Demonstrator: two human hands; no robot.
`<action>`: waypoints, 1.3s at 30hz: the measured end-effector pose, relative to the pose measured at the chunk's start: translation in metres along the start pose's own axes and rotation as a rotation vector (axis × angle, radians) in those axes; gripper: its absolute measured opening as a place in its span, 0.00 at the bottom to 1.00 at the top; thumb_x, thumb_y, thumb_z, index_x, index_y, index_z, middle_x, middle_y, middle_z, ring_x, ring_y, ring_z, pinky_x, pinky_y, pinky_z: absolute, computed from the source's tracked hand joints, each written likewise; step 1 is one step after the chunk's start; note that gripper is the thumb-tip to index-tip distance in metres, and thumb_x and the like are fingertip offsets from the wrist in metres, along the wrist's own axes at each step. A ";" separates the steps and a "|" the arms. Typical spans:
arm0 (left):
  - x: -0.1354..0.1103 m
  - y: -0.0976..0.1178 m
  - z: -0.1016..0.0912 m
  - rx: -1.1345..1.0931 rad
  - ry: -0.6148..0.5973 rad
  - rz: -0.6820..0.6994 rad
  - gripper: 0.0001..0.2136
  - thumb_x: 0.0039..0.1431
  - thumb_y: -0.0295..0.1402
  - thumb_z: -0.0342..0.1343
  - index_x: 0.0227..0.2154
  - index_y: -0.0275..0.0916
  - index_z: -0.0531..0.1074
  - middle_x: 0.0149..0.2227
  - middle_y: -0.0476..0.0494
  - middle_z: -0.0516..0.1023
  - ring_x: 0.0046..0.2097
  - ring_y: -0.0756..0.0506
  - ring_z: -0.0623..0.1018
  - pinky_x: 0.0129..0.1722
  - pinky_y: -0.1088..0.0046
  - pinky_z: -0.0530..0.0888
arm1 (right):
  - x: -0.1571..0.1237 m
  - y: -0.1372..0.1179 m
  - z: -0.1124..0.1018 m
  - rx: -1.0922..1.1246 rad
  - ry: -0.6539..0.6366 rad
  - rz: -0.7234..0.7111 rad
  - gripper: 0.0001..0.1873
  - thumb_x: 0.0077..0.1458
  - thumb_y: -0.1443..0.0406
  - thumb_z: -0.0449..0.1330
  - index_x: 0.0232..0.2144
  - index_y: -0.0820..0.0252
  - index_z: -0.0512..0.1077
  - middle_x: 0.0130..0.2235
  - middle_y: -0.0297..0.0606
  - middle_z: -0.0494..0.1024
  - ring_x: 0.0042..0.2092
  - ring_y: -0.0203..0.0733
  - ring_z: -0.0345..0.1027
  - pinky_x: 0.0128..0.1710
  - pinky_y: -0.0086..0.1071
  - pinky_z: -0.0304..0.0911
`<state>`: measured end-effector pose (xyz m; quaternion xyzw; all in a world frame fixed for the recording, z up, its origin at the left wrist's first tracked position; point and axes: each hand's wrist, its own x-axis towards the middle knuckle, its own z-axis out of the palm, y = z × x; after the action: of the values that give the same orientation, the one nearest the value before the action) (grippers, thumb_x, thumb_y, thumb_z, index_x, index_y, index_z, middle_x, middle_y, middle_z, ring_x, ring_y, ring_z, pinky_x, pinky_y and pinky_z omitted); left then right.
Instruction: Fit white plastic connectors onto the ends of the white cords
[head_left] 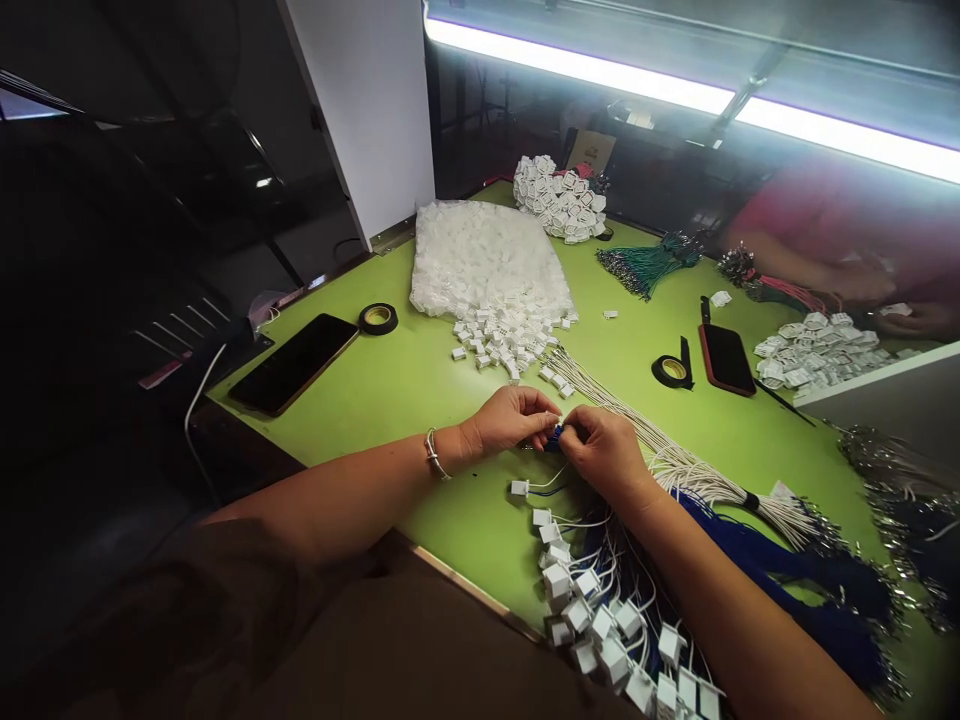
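Observation:
Over the middle of the green table, my left hand [514, 418] and my right hand [606, 448] meet at the fingertips. My left thumb and fingers pinch a small white connector, mostly covered by the fingers. My right fingers are pressed together at its other side; blue wire shows just below them, but the exact grip is hidden. Beneath my right forearm lies a bundle of white wires [622, 405] beside a bundle of blue wires [757, 550]. Nearer me, several white connectors [600, 625] with white and blue wires attached lie in a heap.
Loose white connectors [499, 335] spill from a clear plastic bag [487, 255]. Black tape rolls [378, 319] and phones [294, 362] lie on the green table [442, 510]. Green wires [649, 265] lie at the back. Across the table, another person's hands [892, 330] work near white parts [814, 350].

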<state>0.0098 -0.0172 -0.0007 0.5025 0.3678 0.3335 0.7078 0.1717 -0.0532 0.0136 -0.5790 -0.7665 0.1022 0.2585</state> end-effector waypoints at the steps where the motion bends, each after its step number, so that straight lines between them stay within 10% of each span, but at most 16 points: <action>1: 0.000 -0.001 0.000 0.020 0.000 0.001 0.10 0.50 0.31 0.63 0.31 0.29 0.71 0.21 0.48 0.74 0.20 0.54 0.73 0.21 0.81 0.70 | 0.000 -0.001 0.001 0.003 -0.001 0.004 0.08 0.46 0.67 0.54 0.18 0.59 0.67 0.19 0.33 0.69 0.23 0.33 0.59 0.25 0.28 0.52; 9: -0.017 0.007 0.010 0.121 -0.052 0.185 0.09 0.52 0.33 0.59 0.33 0.31 0.73 0.25 0.45 0.74 0.24 0.53 0.73 0.25 0.77 0.71 | 0.010 0.012 -0.026 0.257 -0.164 0.093 0.07 0.45 0.68 0.53 0.21 0.60 0.71 0.20 0.31 0.71 0.24 0.34 0.61 0.25 0.27 0.55; 16: -0.054 0.001 0.045 0.625 -0.804 0.565 0.08 0.50 0.32 0.62 0.35 0.42 0.78 0.40 0.40 0.77 0.40 0.46 0.76 0.45 0.74 0.72 | 0.014 0.020 0.000 -0.152 -0.166 -0.011 0.09 0.53 0.63 0.55 0.34 0.55 0.75 0.38 0.38 0.75 0.35 0.38 0.66 0.32 0.30 0.56; 19: -0.050 0.005 0.037 0.756 -0.589 0.680 0.07 0.55 0.33 0.57 0.35 0.41 0.78 0.41 0.39 0.77 0.41 0.46 0.75 0.45 0.73 0.71 | 0.015 0.012 0.011 -0.259 -0.245 -0.037 0.08 0.56 0.63 0.53 0.32 0.56 0.73 0.36 0.37 0.74 0.35 0.38 0.66 0.31 0.30 0.54; 23: -0.018 0.017 -0.010 0.925 0.189 0.607 0.08 0.59 0.31 0.52 0.34 0.37 0.76 0.35 0.40 0.76 0.41 0.46 0.74 0.45 0.68 0.70 | 0.016 0.008 0.013 -0.359 -0.277 -0.034 0.08 0.57 0.66 0.52 0.29 0.59 0.70 0.33 0.39 0.72 0.33 0.39 0.65 0.29 0.31 0.52; 25: -0.001 0.020 -0.033 1.016 0.381 0.492 0.07 0.57 0.29 0.53 0.36 0.36 0.75 0.36 0.40 0.75 0.40 0.45 0.73 0.45 0.67 0.69 | 0.015 0.007 0.011 -0.381 -0.262 -0.036 0.08 0.58 0.66 0.51 0.31 0.59 0.69 0.34 0.40 0.72 0.34 0.40 0.65 0.29 0.31 0.51; 34: 0.019 0.008 -0.032 1.307 0.350 0.281 0.10 0.58 0.30 0.51 0.39 0.34 0.74 0.39 0.36 0.72 0.42 0.42 0.72 0.45 0.65 0.69 | 0.013 -0.006 0.012 -0.408 -0.351 -0.070 0.06 0.58 0.64 0.52 0.31 0.58 0.67 0.36 0.40 0.72 0.34 0.40 0.66 0.27 0.31 0.50; 39: 0.018 0.012 -0.039 1.033 0.364 0.320 0.13 0.54 0.24 0.51 0.42 0.36 0.75 0.36 0.42 0.74 0.40 0.46 0.72 0.45 0.68 0.69 | 0.012 0.004 0.017 -0.151 -0.143 -0.042 0.05 0.54 0.66 0.51 0.29 0.59 0.67 0.31 0.38 0.72 0.32 0.39 0.64 0.31 0.31 0.55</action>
<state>-0.0159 0.0193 -0.0012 0.7673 0.5183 0.2947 0.2360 0.1642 -0.0385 0.0002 -0.5718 -0.8005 0.0799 0.1607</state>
